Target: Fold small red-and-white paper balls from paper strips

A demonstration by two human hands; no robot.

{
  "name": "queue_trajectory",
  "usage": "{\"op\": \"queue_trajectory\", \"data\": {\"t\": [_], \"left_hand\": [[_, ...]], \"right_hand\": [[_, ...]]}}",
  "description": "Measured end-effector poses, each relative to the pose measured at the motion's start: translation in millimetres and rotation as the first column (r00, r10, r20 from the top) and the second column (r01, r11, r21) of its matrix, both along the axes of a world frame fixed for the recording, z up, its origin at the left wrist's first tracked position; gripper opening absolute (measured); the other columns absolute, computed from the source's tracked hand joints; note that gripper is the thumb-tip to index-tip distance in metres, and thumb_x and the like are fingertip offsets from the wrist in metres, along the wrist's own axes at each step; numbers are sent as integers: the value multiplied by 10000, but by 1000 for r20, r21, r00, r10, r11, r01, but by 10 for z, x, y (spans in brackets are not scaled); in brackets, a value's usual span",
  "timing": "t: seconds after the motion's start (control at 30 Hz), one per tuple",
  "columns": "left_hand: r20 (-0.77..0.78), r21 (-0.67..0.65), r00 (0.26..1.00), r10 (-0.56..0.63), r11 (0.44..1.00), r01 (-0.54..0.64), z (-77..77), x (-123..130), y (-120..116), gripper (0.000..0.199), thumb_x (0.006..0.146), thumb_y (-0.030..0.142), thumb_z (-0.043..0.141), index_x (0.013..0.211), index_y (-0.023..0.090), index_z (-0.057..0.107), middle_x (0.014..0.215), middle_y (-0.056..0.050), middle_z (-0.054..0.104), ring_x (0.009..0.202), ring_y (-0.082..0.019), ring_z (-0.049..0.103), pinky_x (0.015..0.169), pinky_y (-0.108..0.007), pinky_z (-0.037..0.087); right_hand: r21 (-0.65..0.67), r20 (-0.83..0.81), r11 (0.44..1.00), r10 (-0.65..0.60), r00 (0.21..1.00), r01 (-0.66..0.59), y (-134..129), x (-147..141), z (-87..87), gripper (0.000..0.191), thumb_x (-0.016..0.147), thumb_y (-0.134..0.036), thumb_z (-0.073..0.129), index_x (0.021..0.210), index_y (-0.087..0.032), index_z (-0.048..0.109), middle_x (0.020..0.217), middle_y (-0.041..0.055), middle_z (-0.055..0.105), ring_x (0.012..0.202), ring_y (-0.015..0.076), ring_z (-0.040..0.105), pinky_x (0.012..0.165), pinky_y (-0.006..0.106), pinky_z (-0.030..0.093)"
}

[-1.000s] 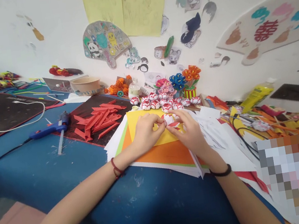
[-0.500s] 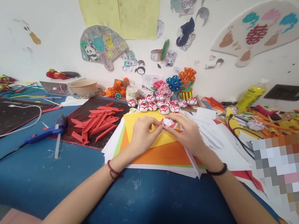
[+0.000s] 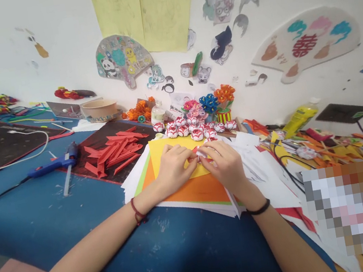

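Above a stack of coloured paper, both hands meet on a small red-and-white folded paper flower (image 3: pixel 201 153), which is partly hidden by the fingers. My left hand (image 3: pixel 175 167) pinches its left edge between thumb and fingertips. From the other side my right hand (image 3: pixel 225 165) grips it, thumb below and fingers curled over the top. Under the hands lie a yellow sheet (image 3: pixel 157 151) and an orange sheet (image 3: pixel 194 192). Several finished red-and-white paper flowers (image 3: pixel 183 130) are grouped just beyond the fingertips.
Red folded paper strips (image 3: pixel 114 149) lie heaped on a dark mat to the left. A blue glue gun (image 3: pixel 54 164) rests beside them. A bowl (image 3: pixel 99 110) and bead flowers (image 3: pixel 209 103) stand by the wall. Paper scraps (image 3: pixel 329 146) and a yellow bottle (image 3: pixel 300 119) clutter the right.
My right fingers have closed further over the paper flower, covering more of it, and the flower appears turned. The whole view has shifted slightly.
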State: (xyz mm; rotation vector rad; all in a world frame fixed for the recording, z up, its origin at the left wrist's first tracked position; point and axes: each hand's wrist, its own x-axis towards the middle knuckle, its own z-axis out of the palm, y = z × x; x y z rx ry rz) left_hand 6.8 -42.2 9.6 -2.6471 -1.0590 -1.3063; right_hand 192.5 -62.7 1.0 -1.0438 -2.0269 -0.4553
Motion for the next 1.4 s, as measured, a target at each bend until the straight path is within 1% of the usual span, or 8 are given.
{"op": "queue_trajectory", "data": {"t": [0.13, 0.37, 0.57, 0.77, 0.97, 1.07, 1.2, 1.4], "left_hand": [[-5, 40, 999, 33, 999, -32, -5, -4, -11, 193, 914, 257, 538, 757, 178, 617, 711, 9, 651, 681, -131, 541, 725, -330, 308], [15, 32, 999, 51, 998, -52, -23, -27, 11, 198, 917, 270, 546, 754, 185, 620, 723, 17, 661, 667, -125, 530, 737, -334, 300], [33, 20, 998, 49, 999, -50, -19, -20, 5, 204, 916, 272, 556, 752, 178, 633, 718, 20, 665, 658, -117, 528, 742, -324, 300], [18, 5, 997, 70, 998, -70, -20, -17, 9, 195, 916, 265, 555, 764, 181, 644, 729, 22, 670, 662, -117, 525, 744, -321, 297], [-18, 25, 999, 50, 998, -49, 12, -28, -7, 195, 921, 235, 532, 758, 177, 623, 737, 11, 671, 701, -133, 550, 737, -323, 300], [-93, 70, 995, 26, 997, -20, 13, -51, -3, 207, 937, 236, 505, 790, 167, 634, 757, -17, 668, 725, -149, 558, 743, -324, 317], [-146, 164, 989, -2, 986, 26, -2, -63, 38, 187, 957, 225, 494, 863, 172, 648, 844, -32, 700, 776, -168, 579, 749, -329, 318], [-228, 245, 974, -13, 967, 71, -14, -52, 76, 242, 985, 249, 454, 861, 171, 646, 834, -37, 699, 751, -187, 565, 736, -341, 313]], "right_hand": [[-9, -16, 999, 36, 999, -36, -15, -14, 16, 190, 925, -228, 519, 1045, -223, 666, 1026, 92, 692, 969, 253, 618, 848, 420, 509], [-80, -43, 993, 86, 995, -89, -25, -24, 26, 175, 922, -241, 527, 1036, -222, 658, 1010, 84, 694, 923, 239, 616, 820, 403, 514], [-52, -61, 993, 103, 993, -106, -27, -25, 50, 152, 901, -203, 557, 1011, -204, 662, 983, 79, 689, 912, 219, 619, 808, 364, 519], [-18, -39, 995, 101, 994, -102, -3, -14, 21, 152, 891, -180, 578, 1017, -180, 664, 989, 80, 694, 914, 213, 622, 798, 345, 511], [34, -37, 998, 47, 998, -45, -11, -70, 15, 137, 894, -178, 555, 975, -179, 666, 945, 76, 695, 880, 204, 608, 773, 342, 495], [48, -28, 999, 20, 999, -18, -24, -114, 11, 125, 885, -165, 539, 923, -160, 658, 919, 73, 689, 858, 198, 588, 758, 331, 482], [18, 37, 999, -44, 998, 43, -14, -121, -8, 143, 885, -146, 505, 863, -158, 646, 868, 59, 671, 854, 194, 553, 766, 330, 454], [-6, 101, 997, -75, 992, 76, 8, -63, -27, 137, 893, -170, 505, 828, -168, 626, 868, 48, 652, 898, 206, 496, 780, 344, 406]]}}
